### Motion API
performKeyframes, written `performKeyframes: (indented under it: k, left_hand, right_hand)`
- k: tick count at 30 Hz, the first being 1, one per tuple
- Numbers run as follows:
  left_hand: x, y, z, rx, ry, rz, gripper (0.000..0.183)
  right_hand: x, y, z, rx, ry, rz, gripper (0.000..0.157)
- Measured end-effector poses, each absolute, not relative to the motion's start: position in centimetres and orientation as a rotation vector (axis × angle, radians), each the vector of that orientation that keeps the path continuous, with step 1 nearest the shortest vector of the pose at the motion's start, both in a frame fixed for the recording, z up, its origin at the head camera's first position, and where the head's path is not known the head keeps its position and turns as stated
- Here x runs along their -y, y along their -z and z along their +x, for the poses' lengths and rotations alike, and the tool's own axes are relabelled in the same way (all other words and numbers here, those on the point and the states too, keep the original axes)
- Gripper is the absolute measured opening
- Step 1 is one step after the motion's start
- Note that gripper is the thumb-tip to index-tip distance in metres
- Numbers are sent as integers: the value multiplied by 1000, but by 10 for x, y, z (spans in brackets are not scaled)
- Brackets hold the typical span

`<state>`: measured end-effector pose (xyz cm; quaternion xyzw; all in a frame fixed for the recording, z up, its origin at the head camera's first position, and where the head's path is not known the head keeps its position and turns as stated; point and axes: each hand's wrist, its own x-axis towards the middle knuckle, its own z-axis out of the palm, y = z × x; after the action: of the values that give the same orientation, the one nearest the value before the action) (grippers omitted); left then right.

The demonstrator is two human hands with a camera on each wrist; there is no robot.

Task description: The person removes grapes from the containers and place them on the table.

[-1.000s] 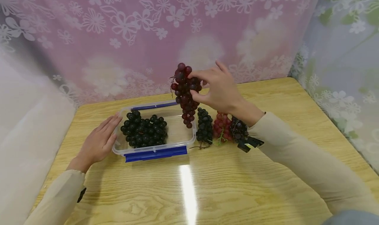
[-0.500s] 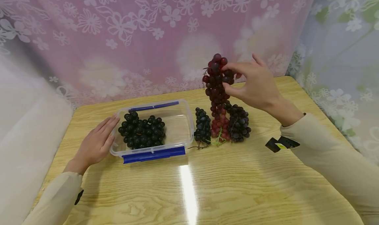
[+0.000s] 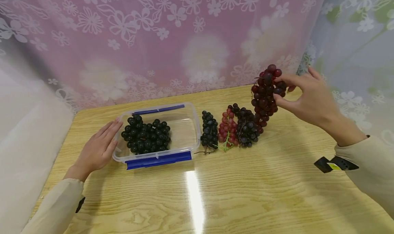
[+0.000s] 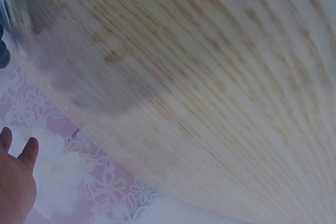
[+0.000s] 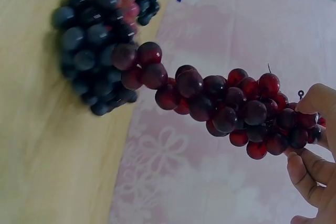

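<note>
Between the thumb and fingers of my right hand point(image 3: 311, 99) hangs a bunch of dark red grapes point(image 3: 265, 93), held up at the right of the row on the table. The same red bunch point(image 5: 226, 103) stretches across the right wrist view, pinched near its thick end. My left hand point(image 3: 100, 148) lies with straight fingers against the left side of a clear plastic box point(image 3: 184, 148) with blue clips. Inside the box, toward its left, sits a bunch of black-green grapes point(image 3: 147, 134). In the left wrist view only part of the left hand point(image 4: 18, 182) shows.
Right of the box lie a dark green bunch point(image 3: 210, 129), a light red bunch point(image 3: 227, 128) with a green stem, and a blackish-purple bunch point(image 3: 247, 128). They rest on a wooden table point(image 3: 246, 193). A pink flowered curtain point(image 3: 154, 56) hangs behind it.
My right hand has carried the dark red bunch rightward, from above the box, past the row of grapes, to its right end. The left hand has stayed at the box.
</note>
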<state>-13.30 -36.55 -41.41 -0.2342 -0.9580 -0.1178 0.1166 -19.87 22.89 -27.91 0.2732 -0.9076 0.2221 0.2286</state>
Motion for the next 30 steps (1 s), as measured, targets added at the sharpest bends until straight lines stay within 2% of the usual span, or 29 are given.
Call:
performKeyframes:
  k: [12,20,30]
  left_hand:
    - [367,415,-133,2798,347,-691,54]
    - [366,418,-133,2816,346,-675,56]
    - [365,414,-132,2806,332,-675,55]
  right_hand:
    - [-263,323,-188,2649,-568,667,38]
    - [-264,351,-209,2850,-538,579,42]
    - [-260,365,-234,2933,-470,591,49]
